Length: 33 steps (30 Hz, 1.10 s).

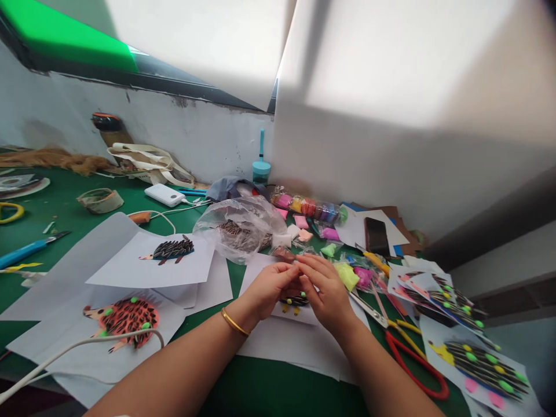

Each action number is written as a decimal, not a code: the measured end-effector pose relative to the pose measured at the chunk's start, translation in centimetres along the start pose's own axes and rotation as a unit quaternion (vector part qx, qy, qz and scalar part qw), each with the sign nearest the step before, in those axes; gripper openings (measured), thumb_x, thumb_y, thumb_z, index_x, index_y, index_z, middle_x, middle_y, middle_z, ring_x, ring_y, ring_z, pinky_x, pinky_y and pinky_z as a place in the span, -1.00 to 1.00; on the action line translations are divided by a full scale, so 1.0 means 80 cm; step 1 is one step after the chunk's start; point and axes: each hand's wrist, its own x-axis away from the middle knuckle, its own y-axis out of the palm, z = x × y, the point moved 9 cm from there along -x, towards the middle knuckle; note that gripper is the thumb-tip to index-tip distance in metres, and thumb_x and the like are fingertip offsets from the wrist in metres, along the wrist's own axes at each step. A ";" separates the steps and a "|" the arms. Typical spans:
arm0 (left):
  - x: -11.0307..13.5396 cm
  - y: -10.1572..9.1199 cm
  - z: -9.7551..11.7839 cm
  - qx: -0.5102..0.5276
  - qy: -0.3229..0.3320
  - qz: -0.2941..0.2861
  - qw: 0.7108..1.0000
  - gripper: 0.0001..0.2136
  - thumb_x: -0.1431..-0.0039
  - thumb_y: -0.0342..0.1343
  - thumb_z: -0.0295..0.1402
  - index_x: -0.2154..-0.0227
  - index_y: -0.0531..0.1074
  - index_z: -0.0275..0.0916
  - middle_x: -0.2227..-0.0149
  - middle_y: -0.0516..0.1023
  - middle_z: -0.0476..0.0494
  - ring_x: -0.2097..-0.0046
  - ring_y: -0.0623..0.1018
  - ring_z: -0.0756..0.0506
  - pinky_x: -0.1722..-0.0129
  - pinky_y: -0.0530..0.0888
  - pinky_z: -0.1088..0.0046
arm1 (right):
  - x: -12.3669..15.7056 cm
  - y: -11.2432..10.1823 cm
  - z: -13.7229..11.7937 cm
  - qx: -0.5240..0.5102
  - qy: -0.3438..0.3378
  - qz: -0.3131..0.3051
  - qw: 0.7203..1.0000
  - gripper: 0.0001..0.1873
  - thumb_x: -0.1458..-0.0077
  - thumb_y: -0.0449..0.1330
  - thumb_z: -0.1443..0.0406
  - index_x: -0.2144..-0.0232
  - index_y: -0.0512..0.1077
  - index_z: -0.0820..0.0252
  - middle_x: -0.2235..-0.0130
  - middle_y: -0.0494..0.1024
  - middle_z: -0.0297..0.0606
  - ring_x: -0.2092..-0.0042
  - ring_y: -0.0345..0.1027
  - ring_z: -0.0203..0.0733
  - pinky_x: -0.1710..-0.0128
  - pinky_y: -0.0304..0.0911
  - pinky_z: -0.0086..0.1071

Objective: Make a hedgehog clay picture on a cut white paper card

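Observation:
My left hand (271,286) and my right hand (325,288) meet fingertip to fingertip above a white paper sheet (299,341) in the middle of the green table (269,388). Both pinch something too small to name. Just under them lies a small hedgehog craft (295,302) of dark seeds with yellow bits, partly hidden by my fingers. A gold bangle (234,323) circles my left wrist.
Finished hedgehog pictures lie on sheets at left (171,250), (125,317) and right (482,362). Red-handled scissors (408,347), clay packets (310,207), a plastic bag of seeds (243,229), a phone (377,234), a power bank (164,194), a blue knife (26,250) and a white cable (78,346) surround them.

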 end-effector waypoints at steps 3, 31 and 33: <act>0.001 0.005 0.002 0.001 0.002 -0.013 1.000 -0.65 0.05 0.39 -0.20 0.26 0.56 -0.33 0.28 0.59 -0.19 0.29 0.54 -0.02 0.22 0.43 0.46 | 0.003 0.015 -0.007 0.012 -0.020 -0.045 0.999 -0.46 -0.33 -0.01 0.22 -0.31 0.12 0.12 -0.29 0.29 -0.10 -0.32 0.08 0.01 -0.27 0.07 0.08; 0.011 0.021 0.024 0.314 -0.017 -0.103 0.944 -0.07 -0.16 -0.45 0.31 -0.28 0.15 -0.39 -0.35 0.16 -0.35 -0.38 0.10 -0.22 -0.35 -0.01 0.21 | 0.022 0.063 -0.070 0.131 -0.159 -0.180 0.962 0.09 -0.13 -0.30 -0.32 -0.38 -0.13 0.42 -0.40 -0.02 0.02 -0.42 -0.25 0.09 -0.38 -0.29 0.06; 0.014 0.031 0.011 0.306 -0.043 -0.125 0.943 -0.11 -0.19 -0.38 0.29 -0.28 0.15 -0.40 -0.33 0.19 -0.36 -0.38 0.10 -0.23 -0.35 -0.01 0.19 | 0.023 0.062 -0.077 0.124 -0.178 -0.168 0.962 0.08 -0.13 -0.30 -0.32 -0.39 -0.12 0.37 -0.40 -0.01 -0.01 -0.42 -0.24 0.11 -0.38 -0.32 0.10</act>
